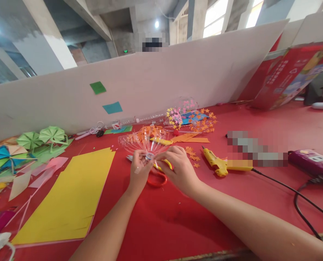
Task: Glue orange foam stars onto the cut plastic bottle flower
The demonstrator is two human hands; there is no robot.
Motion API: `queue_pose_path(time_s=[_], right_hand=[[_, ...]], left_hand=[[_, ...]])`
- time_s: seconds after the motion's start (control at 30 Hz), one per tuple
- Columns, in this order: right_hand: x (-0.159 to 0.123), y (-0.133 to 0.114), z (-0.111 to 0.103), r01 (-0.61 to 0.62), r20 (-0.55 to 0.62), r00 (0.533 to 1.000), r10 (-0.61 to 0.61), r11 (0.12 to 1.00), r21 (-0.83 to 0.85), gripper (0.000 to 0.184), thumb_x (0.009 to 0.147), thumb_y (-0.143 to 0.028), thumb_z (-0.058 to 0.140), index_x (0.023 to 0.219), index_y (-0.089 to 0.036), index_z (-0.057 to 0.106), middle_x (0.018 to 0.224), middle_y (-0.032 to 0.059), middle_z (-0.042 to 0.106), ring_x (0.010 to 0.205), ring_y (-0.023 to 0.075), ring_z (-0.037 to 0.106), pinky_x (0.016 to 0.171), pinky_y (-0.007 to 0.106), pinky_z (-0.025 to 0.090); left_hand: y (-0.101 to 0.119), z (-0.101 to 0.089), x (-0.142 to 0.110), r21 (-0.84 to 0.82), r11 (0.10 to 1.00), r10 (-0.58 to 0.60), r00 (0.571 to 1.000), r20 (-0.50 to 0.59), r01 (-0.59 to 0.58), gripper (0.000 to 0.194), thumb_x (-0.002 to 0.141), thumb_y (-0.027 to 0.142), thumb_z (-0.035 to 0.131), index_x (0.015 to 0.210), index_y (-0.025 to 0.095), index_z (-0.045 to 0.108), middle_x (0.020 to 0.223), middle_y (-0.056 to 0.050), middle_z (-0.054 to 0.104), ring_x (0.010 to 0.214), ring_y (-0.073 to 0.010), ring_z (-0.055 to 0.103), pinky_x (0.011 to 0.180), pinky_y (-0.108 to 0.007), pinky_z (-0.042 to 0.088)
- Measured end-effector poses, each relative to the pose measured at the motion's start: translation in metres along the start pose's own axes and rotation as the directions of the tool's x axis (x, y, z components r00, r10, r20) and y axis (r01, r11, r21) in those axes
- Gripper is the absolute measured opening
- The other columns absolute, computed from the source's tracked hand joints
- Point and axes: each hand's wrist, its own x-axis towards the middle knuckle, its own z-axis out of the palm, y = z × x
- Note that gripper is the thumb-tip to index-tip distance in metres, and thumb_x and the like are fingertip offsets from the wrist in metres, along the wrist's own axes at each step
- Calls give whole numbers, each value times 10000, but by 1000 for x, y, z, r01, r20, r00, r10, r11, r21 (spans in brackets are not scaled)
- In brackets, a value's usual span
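Observation:
A clear plastic bottle top [149, 156], cut into thin strips that fan outward, is held above the table between both hands. My left hand [140, 168] is closed around its neck from the left. My right hand [181, 165] pinches at the strips on the right side, fingers bent. Below the hands lie scissors [158, 184] with red and yellow handles, partly hidden by my fingers. Orange paper stars [193, 156] are scattered just beyond my right hand. Behind the bottle top lie a yellow tool [162, 141] and more orange stars.
Yellow paper sheets [66, 197] lie at left, with folded green paper umbrellas [52, 134] behind. A yellow hot glue gun [218, 163] with a black cord rests at right, near a purple power strip [313, 163]. Star-covered clear strips [188, 112] stand before the white partition [150, 83].

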Motion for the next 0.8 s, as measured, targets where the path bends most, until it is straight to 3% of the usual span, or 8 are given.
queue_pose_path(time_s=[0.2, 0.47, 0.63, 0.8], right_hand=[[2, 1, -4, -58, -6, 998, 58, 998, -34, 61, 849, -153, 562, 839, -211, 579, 785, 17, 654, 800, 190, 544, 797, 351, 379], [1, -3, -5, 5, 2, 1000, -5, 997, -71, 41, 851, -188, 557, 889, -200, 566, 826, 28, 648, 808, 193, 532, 782, 351, 371], [3, -7, -11, 7, -93, 996, -12, 998, -57, 50, 853, -230, 560, 893, -200, 567, 826, 37, 622, 812, 203, 534, 794, 375, 372], [4, -8, -15, -9, -185, 983, 15, 999, 31, 93, 884, -192, 484, 899, -216, 573, 877, 46, 608, 863, 207, 551, 809, 383, 387]], left_hand=[[-3, 1, -1, -62, 996, -57, 995, 77, 62, 411, 602, 217, 746, 885, 207, 448, 797, 6, 599, 742, -134, 612, 686, -244, 477], [-1, 1, 0, -62, 994, -89, 996, 10, 89, 375, 625, 244, 725, 885, 204, 458, 793, 9, 604, 736, -130, 610, 692, -248, 477], [2, 1, 0, -78, 990, -124, 991, -48, 120, 393, 600, 241, 733, 879, 205, 458, 793, 10, 599, 751, -139, 617, 710, -260, 481], [2, 1, -1, -109, 985, -141, 990, -25, 137, 406, 626, 264, 737, 920, 202, 463, 837, -3, 609, 774, -145, 629, 762, -290, 489]])
